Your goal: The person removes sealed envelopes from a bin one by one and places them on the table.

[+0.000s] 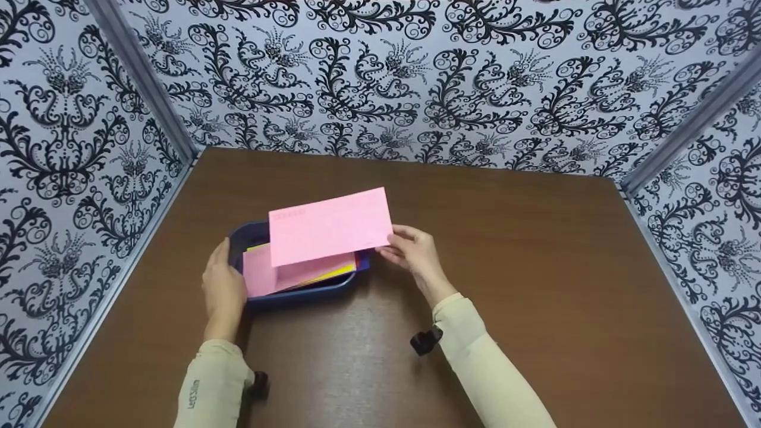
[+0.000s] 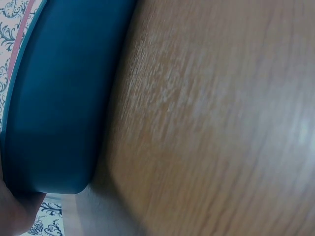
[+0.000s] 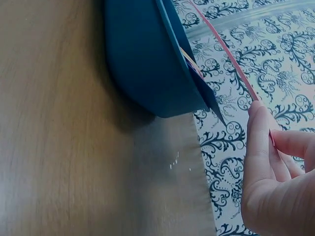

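Observation:
My right hand (image 1: pixel 413 252) pinches the right end of a flat pink envelope (image 1: pixel 330 226) between thumb and fingers. Faint print shows near its upper left corner. In the right wrist view the envelope (image 3: pixel 231 59) appears edge-on, above the tub's rim. Below it stands a dark blue tub (image 1: pixel 303 295) with rounded corners. Inside lie another pink piece (image 1: pixel 258 273), a yellow one (image 1: pixel 339 273) and a dark blue one (image 1: pixel 363 260) that sticks out over the right rim. My left hand (image 1: pixel 225 285) holds the tub's left end, its thumb hidden in the head view.
The tub stands on a brown wood-grain table (image 1: pixel 505 267), left of the middle. Walls with black scroll patterns (image 1: pixel 380 77) enclose the back and both sides. Grey corner posts (image 1: pixel 148 77) rise at the back. A dark wrist camera (image 1: pixel 425 340) sits at my right sleeve.

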`<move>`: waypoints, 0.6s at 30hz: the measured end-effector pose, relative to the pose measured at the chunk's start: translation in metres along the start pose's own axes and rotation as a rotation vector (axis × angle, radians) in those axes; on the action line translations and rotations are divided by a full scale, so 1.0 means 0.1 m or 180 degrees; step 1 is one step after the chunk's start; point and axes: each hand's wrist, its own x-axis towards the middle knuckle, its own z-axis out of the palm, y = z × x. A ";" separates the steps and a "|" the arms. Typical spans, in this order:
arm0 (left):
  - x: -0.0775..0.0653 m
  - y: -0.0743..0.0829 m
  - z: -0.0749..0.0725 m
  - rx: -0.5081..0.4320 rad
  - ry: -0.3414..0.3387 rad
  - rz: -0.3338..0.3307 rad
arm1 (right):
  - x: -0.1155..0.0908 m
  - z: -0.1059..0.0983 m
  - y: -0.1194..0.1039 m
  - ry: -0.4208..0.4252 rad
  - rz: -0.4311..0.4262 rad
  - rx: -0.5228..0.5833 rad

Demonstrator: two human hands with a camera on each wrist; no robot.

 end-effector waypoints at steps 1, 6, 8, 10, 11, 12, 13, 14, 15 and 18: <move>0.00 0.00 0.00 -0.0004 0.0008 -0.0003 | 0.00 -0.02 -0.01 0.0004 0.0002 0.0026; 0.00 0.00 0.01 -0.0009 0.0011 -0.0005 | 0.03 -0.09 -0.08 0.0056 0.0023 0.0145; 0.00 0.00 0.01 -0.0008 0.0005 -0.0001 | 0.05 -0.13 -0.10 0.0077 0.0032 0.0186; 0.00 0.00 0.01 -0.0008 0.0008 0.0007 | 0.06 -0.16 -0.11 0.0086 0.0034 0.0221; 0.00 -0.01 0.01 -0.0006 0.0012 0.0012 | 0.07 -0.18 -0.11 0.0092 0.0035 0.0239; 0.00 -0.01 0.01 -0.0005 0.0016 0.0019 | 0.08 -0.19 -0.12 0.0100 0.0037 0.0255; 0.00 -0.01 0.01 -0.0010 0.0024 0.0025 | 0.08 -0.21 -0.12 0.0102 0.0036 0.0266; 0.00 0.00 0.01 -0.0013 0.0033 0.0032 | 0.09 -0.22 -0.12 0.0106 0.0037 0.0272; 0.00 0.00 0.01 -0.0016 0.0042 0.0042 | 0.09 -0.24 -0.13 0.0112 0.0044 0.0282; -0.01 0.00 0.01 -0.0029 0.0052 0.0061 | 0.11 -0.28 -0.13 0.0122 0.0071 0.0275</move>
